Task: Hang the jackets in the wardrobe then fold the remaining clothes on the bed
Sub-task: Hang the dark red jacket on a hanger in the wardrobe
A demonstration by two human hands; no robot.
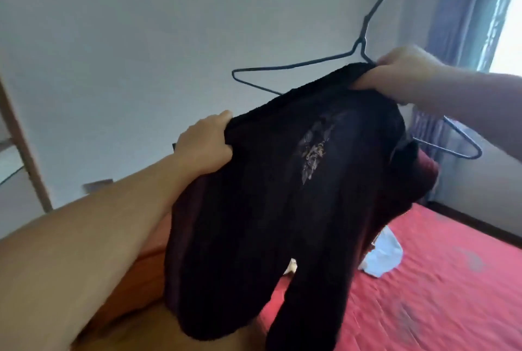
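A dark, almost black jacket (271, 195) with a small embroidered patch hangs in the air over the bed. My left hand (203, 144) grips its left shoulder edge. My right hand (401, 76) pinches the collar together with a dark wire hanger (364, 25), whose hook points up. The hanger's left arm sticks out bare above the jacket; its right end shows below my right forearm. The jacket hides the hanger's lower bar.
Below lies the bed with a red cover (437, 280), and a white garment (384, 257) lies on it. A plain white wall stands behind. A window with a blue curtain (463, 11) is at the right. A wooden frame edge (25, 147) runs along the left.
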